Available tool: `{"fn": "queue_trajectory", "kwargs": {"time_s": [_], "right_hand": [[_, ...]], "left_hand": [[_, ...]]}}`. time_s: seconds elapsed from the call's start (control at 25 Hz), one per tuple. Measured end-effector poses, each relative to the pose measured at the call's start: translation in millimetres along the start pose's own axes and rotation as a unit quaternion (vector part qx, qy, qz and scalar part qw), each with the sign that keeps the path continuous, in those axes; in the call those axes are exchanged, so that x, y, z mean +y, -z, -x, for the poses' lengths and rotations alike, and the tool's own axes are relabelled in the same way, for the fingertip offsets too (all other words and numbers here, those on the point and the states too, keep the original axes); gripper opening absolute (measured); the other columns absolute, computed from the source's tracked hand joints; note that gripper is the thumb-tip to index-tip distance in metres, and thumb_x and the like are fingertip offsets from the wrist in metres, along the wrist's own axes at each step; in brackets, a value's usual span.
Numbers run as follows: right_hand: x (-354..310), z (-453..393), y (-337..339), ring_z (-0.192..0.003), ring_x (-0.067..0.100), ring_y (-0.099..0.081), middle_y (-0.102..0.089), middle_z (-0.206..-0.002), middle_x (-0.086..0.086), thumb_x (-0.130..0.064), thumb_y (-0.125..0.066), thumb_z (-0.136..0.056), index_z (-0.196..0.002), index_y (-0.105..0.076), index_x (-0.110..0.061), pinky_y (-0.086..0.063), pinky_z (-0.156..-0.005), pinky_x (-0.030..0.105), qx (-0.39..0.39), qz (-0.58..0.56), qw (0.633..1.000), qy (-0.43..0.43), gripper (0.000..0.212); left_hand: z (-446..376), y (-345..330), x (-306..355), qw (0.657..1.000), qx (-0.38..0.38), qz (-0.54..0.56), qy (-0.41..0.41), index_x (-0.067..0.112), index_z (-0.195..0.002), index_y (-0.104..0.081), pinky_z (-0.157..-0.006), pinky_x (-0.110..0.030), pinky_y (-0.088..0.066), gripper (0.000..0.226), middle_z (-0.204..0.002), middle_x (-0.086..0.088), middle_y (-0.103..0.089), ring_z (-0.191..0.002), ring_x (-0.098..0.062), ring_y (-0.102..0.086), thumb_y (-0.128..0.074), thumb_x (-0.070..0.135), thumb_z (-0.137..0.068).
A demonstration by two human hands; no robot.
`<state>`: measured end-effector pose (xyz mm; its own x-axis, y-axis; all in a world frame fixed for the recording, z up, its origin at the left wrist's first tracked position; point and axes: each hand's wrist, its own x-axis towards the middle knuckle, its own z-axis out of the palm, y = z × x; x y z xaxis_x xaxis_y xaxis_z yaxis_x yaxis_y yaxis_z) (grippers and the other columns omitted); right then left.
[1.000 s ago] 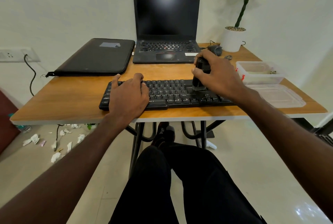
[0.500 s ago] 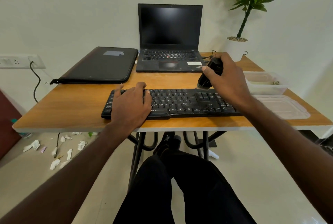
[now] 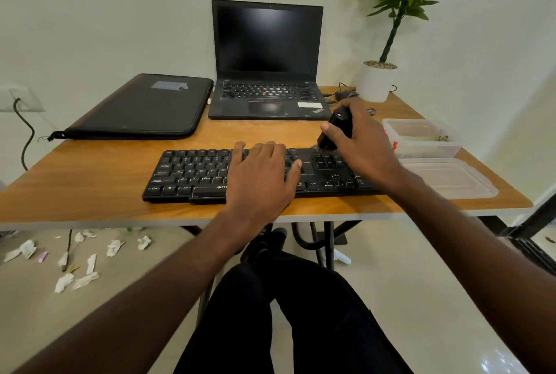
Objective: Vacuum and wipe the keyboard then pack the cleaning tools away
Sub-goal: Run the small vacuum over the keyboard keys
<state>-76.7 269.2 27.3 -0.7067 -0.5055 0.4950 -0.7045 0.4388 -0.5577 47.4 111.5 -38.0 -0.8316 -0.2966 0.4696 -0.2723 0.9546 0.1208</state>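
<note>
Black vacuum (image 3: pixel 336 130) gripped by right hand (image 3: pixel 362 145); left hand (image 3: pixel 261 179) flat on keyboard (image 3: pixel 192 172) (fingers spread).

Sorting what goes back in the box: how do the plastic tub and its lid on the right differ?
The tub is deep and stands farther back; the lid is shallow and lies flat near the table's front edge. The tub holds something pale; the lid holds nothing. Both are clear plastic, rectangular, and separate, side by side.
</note>
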Motion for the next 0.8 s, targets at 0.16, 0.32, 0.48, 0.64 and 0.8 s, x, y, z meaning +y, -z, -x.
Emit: {"fn": "queue_trajectory", "kwargs": {"time_s": [0.16, 0.32, 0.48, 0.64, 0.8], "right_hand": [[-1, -6, -1, -0.108, 0.014, -0.062, -0.061, -0.121, -0.004, -0.043, -0.061, -0.1, -0.133, -0.044, -0.026, -0.059, -0.087, 0.036, -0.065, 0.012, 0.998, 0.012, 0.04], [-6, -20, 7, -0.1, 0.018, -0.06, -0.066, -0.119, 0.001, -0.041, -0.062, -0.099, -0.128, -0.047, -0.023, -0.048, -0.075, 0.033, -0.06, 0.181, 0.981, 0.034, 0.038], [-9, -20, 5, -0.102, 0.015, -0.062, -0.059, -0.115, -0.004, -0.039, -0.063, -0.099, -0.128, -0.046, -0.025, -0.056, -0.077, 0.029, -0.11, 0.032, 0.993, 0.023, 0.037], [-2, -24, 9, -0.107, 0.022, -0.063, -0.066, -0.122, 0.003, -0.038, -0.064, -0.098, -0.131, -0.048, -0.024, -0.055, -0.083, 0.036, -0.081, 0.176, 0.981, 0.033, 0.039], [0, -22, 5, -0.105, 0.018, -0.061, -0.061, -0.12, -0.001, -0.041, -0.06, -0.101, -0.133, -0.045, -0.024, -0.051, -0.074, 0.025, -0.108, 0.041, 0.993, 0.002, 0.039]], "left_hand": [[2, -1, 0, 1.0, 0.005, -0.019, -0.009, 0.022, -0.126, -0.066, -0.124, -0.053, -0.023, 0.051, -0.127, 0.003, -0.069, -0.121, -0.019, -0.063, -0.027, 0.05, -0.109], [4, -1, 0, 0.999, 0.011, -0.032, -0.006, 0.02, -0.126, -0.066, -0.12, -0.05, -0.03, 0.047, -0.126, 0.0, -0.068, -0.115, -0.021, -0.064, -0.031, 0.045, -0.108], [4, -1, 1, 0.999, 0.012, -0.033, -0.004, 0.019, -0.126, -0.066, -0.119, -0.05, -0.031, 0.047, -0.125, -0.001, -0.068, -0.114, -0.021, -0.063, -0.031, 0.044, -0.108], [4, 0, 2, 0.999, 0.013, -0.034, 0.0, 0.02, -0.125, -0.066, -0.12, -0.05, -0.03, 0.047, -0.124, 0.0, -0.068, -0.113, -0.02, -0.064, -0.03, 0.044, -0.107], [5, 0, 1, 0.999, 0.016, -0.031, 0.0, 0.02, -0.125, -0.066, -0.12, -0.051, -0.03, 0.045, -0.124, 0.0, -0.067, -0.113, -0.02, -0.064, -0.032, 0.043, -0.107]]}}
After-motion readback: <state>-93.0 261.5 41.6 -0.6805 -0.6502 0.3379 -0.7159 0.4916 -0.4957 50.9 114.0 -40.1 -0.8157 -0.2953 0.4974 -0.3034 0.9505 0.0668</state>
